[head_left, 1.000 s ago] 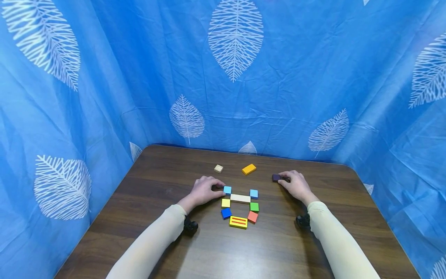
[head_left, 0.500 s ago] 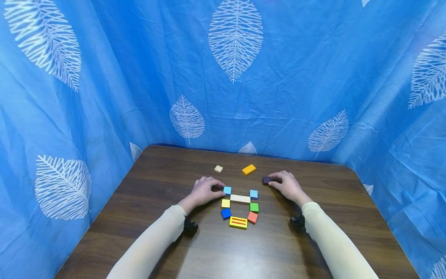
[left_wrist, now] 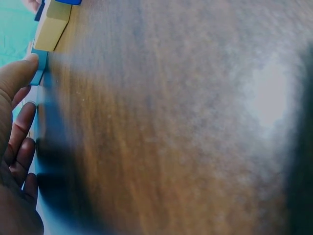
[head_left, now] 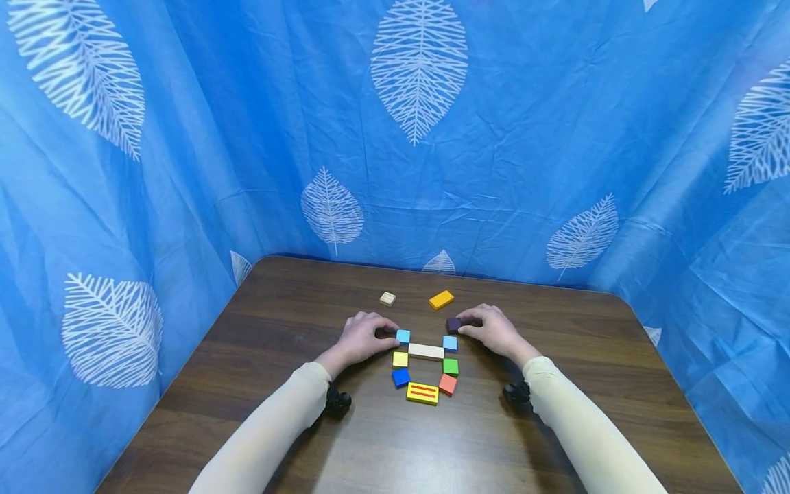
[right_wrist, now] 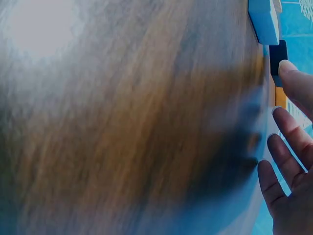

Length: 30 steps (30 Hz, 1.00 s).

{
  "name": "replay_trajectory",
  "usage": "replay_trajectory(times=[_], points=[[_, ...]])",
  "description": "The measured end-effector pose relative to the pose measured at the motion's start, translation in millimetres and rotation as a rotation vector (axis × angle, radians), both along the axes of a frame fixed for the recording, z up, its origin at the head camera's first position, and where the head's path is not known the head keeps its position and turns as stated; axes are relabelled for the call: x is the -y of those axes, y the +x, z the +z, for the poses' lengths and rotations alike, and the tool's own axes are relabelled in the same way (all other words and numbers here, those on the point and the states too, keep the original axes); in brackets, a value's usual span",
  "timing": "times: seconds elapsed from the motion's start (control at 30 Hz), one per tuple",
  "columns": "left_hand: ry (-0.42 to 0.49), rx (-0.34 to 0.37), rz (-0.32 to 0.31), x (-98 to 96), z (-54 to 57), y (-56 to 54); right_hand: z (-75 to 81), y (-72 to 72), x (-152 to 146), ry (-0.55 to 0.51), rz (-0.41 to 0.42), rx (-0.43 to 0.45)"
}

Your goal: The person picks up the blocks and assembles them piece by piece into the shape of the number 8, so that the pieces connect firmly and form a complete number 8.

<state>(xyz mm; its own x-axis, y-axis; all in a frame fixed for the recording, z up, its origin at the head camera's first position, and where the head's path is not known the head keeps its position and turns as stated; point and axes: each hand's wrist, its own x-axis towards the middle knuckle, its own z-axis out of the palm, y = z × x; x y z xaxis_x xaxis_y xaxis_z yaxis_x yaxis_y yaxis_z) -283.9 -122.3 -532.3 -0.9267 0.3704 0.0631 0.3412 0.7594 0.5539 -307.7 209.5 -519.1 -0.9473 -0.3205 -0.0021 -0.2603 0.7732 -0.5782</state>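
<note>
My left hand (head_left: 360, 339) pinches a light blue block (head_left: 403, 336) between thumb and index finger, at the upper left of a ring of blocks. In the left wrist view the thumb lies against that block (left_wrist: 40, 73). With thumb and index finger, my right hand (head_left: 494, 331) pinches a dark purple block (head_left: 453, 325), just behind a second light blue block (head_left: 450, 344). The right wrist view shows the thumb on the dark block (right_wrist: 278, 56), other fingers spread below. Between the two light blue blocks lies a long cream block (head_left: 426, 352).
Nearer are a pale yellow block (head_left: 400, 359), a blue block (head_left: 401, 378), a green block (head_left: 450, 367), a red-orange block (head_left: 448, 384) and a yellow block with red stripes (head_left: 422, 393). Behind lie a small cream block (head_left: 387, 299) and an orange block (head_left: 441, 300) on the wooden table (head_left: 296, 295).
My right hand has moved left with the dark purple block, from out to the right to just behind the right light blue block. The left hand has stayed in place.
</note>
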Motion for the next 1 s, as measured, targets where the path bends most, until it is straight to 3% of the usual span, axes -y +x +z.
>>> replay_trajectory(times=[0.6,1.0], points=[[0.002,0.002,0.008,-0.7,-0.3,0.7,-0.4,0.1,9.0,0.032,-0.003,0.008],[-0.003,-0.002,0.005,-0.3,0.6,1.5,-1.9,-0.7,2.9,-0.029,0.011,0.04]])
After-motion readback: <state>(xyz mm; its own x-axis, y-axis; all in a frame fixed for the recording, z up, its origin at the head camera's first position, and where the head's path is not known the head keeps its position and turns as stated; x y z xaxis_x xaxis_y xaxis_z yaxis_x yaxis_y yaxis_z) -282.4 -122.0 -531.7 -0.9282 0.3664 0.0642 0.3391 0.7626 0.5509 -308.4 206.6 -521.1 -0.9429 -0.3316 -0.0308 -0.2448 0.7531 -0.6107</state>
